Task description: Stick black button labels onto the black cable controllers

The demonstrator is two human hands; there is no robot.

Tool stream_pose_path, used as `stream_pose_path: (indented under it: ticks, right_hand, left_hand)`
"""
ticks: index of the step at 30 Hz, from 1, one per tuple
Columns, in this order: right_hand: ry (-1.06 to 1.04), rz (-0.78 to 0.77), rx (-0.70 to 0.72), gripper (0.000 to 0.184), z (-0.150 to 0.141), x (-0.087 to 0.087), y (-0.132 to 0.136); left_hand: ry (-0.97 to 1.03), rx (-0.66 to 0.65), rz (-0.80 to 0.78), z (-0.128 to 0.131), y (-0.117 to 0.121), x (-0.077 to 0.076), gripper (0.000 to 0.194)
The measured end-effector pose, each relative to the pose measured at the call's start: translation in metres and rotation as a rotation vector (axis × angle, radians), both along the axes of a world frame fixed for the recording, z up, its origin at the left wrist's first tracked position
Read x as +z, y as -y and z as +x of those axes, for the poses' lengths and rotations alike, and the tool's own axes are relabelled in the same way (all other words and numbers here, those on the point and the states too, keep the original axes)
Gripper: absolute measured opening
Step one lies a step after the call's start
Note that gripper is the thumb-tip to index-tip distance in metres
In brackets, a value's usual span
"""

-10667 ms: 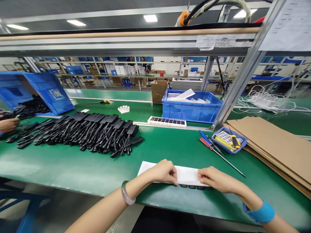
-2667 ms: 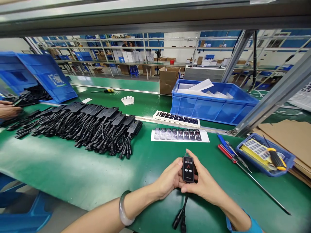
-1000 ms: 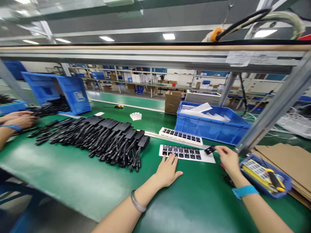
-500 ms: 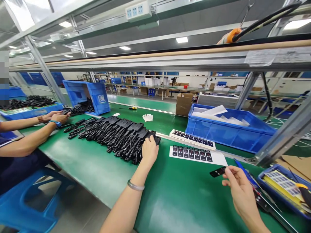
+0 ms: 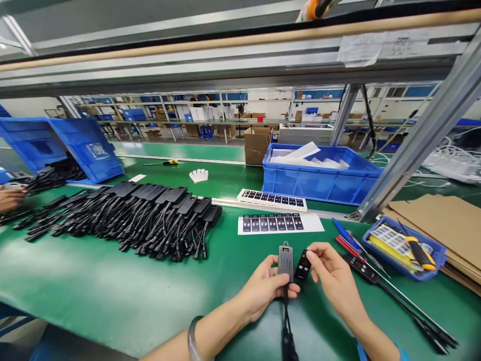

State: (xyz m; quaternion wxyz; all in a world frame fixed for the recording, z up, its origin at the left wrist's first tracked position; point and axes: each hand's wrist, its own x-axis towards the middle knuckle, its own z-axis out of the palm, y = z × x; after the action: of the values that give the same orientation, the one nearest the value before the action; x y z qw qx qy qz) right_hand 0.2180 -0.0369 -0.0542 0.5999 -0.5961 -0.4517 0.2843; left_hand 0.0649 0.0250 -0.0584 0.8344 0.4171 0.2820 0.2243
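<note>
Between thumb and fingers, my left hand (image 5: 263, 288) grips a small black controller box (image 5: 285, 263) with a tiny display at its top and cables hanging down. A black sticker (image 5: 302, 265) with pale button marks is pinched by its upper edge in my right hand (image 5: 334, 273), close beside the box's right side. Behind my hands, a white backing sheet (image 5: 311, 224) bears a row of similar black stickers. Farther back lies a stack of sticker sheets (image 5: 272, 199). To the left, many cabled controllers (image 5: 165, 215) are spread in a long overlapping row on the green table.
A blue bin (image 5: 319, 175) with white sheets stands at the back. On the right are a small blue tray (image 5: 404, 250) with an orange-handled tool, a red screwdriver (image 5: 349, 245) and cardboard (image 5: 432, 225). A co-worker's hand (image 5: 11, 198) shows at far left.
My left hand has taken a controller from the row and brought it to the right, in front of me. My right hand has moved the sticker left beside it. The view has turned right.
</note>
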Motion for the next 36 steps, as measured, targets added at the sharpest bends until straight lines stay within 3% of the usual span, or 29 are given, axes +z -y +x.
stream_pose_path:
  ticks: [7, 16, 36]
  right_hand:
    - [0.067, -0.058, 0.024, 0.023, -0.0040, 0.0031, 0.0014]
    - [0.046, -0.095, 0.028, 0.027, -0.0060, 0.0019, 0.0025]
    - [0.109, -0.108, -0.068, 0.027, -0.0052, -0.0027, 0.0028]
  left_hand:
    - [0.052, -0.138, -0.020, -0.0005, 0.0057, -0.0025, 0.060]
    - [0.084, -0.202, 0.007, -0.0009, 0.0073, -0.0018, 0.059]
    - [0.041, -0.208, 0.139, 0.0000, 0.0104, -0.0008, 0.052]
